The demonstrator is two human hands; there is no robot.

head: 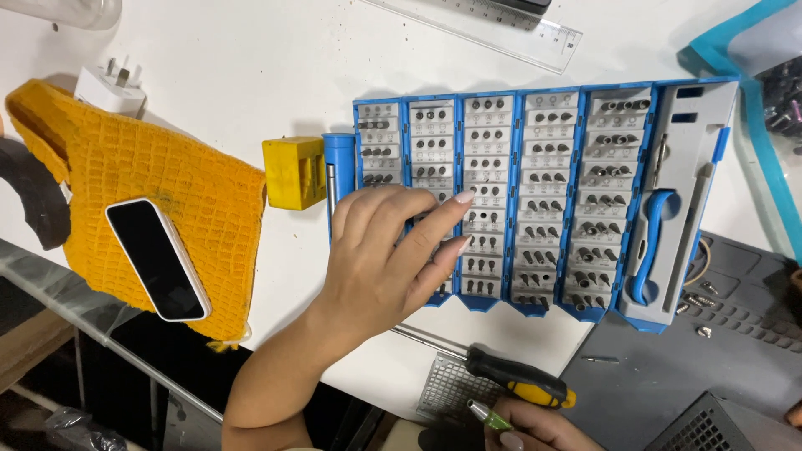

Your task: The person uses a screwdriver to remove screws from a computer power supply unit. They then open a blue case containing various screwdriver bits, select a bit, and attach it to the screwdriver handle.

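Note:
A blue fold-out screwdriver bit case [501,288] lies open on the white table, with several columns of small metal bits. My left hand [380,267] reaches over its left columns, fingers spread, and the fingertips touch the bit rows near the middle. A blue driver handle [337,159] lies along the case's left edge, partly under my hand. At the bottom edge my right hand [535,430] pinches a small green tool with a silver tip [491,414]. A black and yellow screwdriver [520,380] lies just above that hand.
A yellow cloth [142,167] with a dark phone [157,259] on it lies at the left. A yellow block [294,172], a white plug [110,90], a clear ruler [510,25], a perforated metal plate [447,388] and a grey mat with loose screws [735,317] surround the case.

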